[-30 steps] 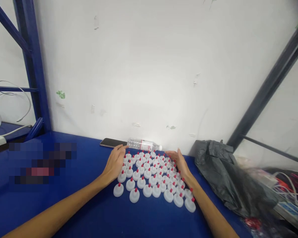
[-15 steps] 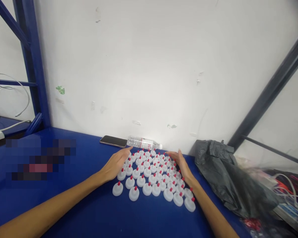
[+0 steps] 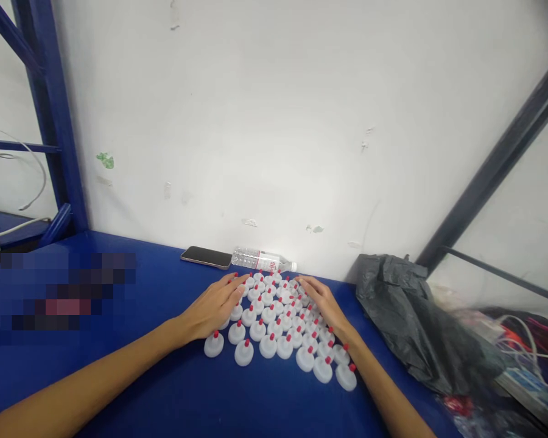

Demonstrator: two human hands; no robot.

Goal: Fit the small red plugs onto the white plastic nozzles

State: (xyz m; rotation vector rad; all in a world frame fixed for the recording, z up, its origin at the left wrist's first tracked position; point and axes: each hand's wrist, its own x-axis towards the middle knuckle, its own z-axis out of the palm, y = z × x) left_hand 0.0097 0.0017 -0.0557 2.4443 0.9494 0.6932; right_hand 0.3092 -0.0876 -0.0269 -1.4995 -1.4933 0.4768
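Observation:
Several round white plastic caps with red nozzle tips [image 3: 267,345] stand in a close cluster on the blue table [image 3: 201,401]. My left hand [image 3: 217,304] lies over the cluster's left edge, fingers stretched toward its middle and covering some caps. From the other side, my right hand [image 3: 322,301] rests along the right edge, its fingers extended over the caps at the back. Both hands are open and neither grips anything. Toward the front the caps stand more loosely, with gaps between them.
Behind the cluster, a clear plastic bottle [image 3: 262,260] lies on its side by the wall, beside a dark phone [image 3: 205,257]. A grey plastic bag [image 3: 393,310] lies crumpled at the right, near tangled cables. Blue metal posts [image 3: 59,115] rise at the left.
My left hand has moved inward over the left caps. My right hand's fingers have turned inward and now cover caps at the back right. The view has shifted slightly.

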